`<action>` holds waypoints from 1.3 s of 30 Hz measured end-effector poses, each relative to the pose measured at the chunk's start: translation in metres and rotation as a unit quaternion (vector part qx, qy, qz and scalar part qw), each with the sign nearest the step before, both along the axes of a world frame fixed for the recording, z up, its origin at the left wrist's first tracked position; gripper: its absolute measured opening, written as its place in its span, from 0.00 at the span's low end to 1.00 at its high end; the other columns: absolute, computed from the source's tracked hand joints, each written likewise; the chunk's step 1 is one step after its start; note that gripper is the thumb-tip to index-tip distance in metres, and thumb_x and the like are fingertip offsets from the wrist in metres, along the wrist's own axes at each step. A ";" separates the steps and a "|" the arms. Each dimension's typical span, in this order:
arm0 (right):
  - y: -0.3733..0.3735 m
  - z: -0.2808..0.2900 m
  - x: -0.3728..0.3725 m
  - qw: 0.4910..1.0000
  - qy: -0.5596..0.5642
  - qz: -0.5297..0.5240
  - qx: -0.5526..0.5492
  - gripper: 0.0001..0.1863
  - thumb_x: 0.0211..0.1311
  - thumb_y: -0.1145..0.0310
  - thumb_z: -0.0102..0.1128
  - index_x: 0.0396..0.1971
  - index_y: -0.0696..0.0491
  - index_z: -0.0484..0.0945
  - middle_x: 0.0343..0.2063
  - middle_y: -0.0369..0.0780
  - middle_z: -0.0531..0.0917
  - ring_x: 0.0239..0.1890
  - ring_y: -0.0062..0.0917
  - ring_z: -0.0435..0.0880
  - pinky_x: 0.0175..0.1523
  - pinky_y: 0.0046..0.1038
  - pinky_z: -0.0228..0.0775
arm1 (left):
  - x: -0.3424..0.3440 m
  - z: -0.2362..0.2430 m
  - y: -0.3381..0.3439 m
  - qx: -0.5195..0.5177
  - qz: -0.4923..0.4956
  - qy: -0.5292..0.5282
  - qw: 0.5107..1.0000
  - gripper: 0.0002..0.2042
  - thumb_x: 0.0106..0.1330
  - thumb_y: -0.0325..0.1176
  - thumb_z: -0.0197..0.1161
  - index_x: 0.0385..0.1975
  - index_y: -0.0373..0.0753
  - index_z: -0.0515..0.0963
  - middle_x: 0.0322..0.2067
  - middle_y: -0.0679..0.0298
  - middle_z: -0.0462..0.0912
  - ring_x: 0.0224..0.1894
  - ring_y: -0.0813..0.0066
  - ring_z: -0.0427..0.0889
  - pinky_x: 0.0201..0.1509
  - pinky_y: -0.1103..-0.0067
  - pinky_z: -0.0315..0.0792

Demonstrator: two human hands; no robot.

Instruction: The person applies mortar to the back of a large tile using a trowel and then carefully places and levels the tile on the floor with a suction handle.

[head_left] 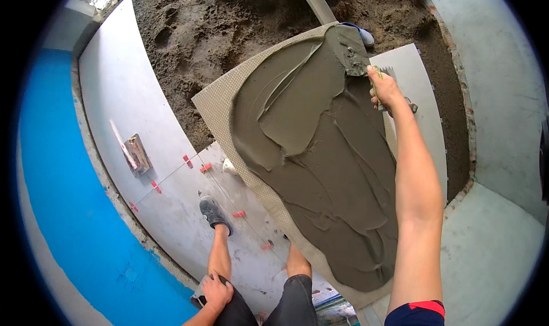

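Note:
My right hand (386, 91) is closed round the handle of a notched trowel (388, 72), its arm stretched far out over the right side. Wet grey mortar (309, 148) covers most of a large tile (214, 106), spread unevenly with ridges and trowel marks. A thick lump of mortar lies beside the trowel near the tile's far edge. The tile's beige, textured back shows bare along its left margin. My left hand (218, 292) rests on my left knee, fingers laid over it and holding nothing that I can see.
Laid pale tiles (131, 86) carry red levelling wedges (239, 214) along their joints. A brown block with a whitish stick (137, 154) lies on them. Rough damp mortar bed (189, 34) spreads beyond. A shoe (366, 37) and a straight bar (315, 3) show behind the coated tile.

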State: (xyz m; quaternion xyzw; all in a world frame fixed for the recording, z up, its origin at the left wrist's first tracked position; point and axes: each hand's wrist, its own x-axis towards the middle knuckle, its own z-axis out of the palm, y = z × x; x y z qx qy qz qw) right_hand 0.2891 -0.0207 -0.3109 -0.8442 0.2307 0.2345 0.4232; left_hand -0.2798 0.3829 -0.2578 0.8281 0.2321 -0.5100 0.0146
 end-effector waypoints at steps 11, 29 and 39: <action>-0.092 -0.004 -0.131 0.982 -0.019 -0.148 -0.118 0.25 0.65 0.44 0.47 0.27 0.56 0.69 0.10 0.37 0.69 0.09 0.23 0.70 0.13 0.28 0.64 | 0.000 -0.003 0.004 0.004 -0.017 -0.021 1.000 0.33 0.49 0.43 0.59 0.55 0.29 0.66 0.36 0.47 0.74 0.40 0.51 0.75 0.45 0.63 0.69; -0.175 0.003 -0.271 0.947 0.048 -0.299 -0.103 0.24 0.66 0.43 0.44 0.31 0.53 0.67 0.13 0.34 0.69 0.11 0.20 0.69 0.15 0.26 0.64 | -0.001 -0.008 0.004 0.014 -0.079 -0.021 0.997 0.36 0.48 0.44 0.61 0.57 0.30 0.63 0.34 0.48 0.75 0.38 0.51 0.77 0.43 0.62 0.71; -0.089 0.009 -0.340 0.929 -0.017 -0.339 0.143 0.20 0.67 0.45 0.44 0.36 0.50 0.67 0.13 0.34 0.67 0.08 0.18 0.65 0.12 0.22 0.58 | 0.002 -0.002 0.002 0.004 -0.068 -0.015 0.998 0.34 0.49 0.45 0.59 0.55 0.30 0.65 0.37 0.46 0.75 0.40 0.50 0.76 0.45 0.63 0.71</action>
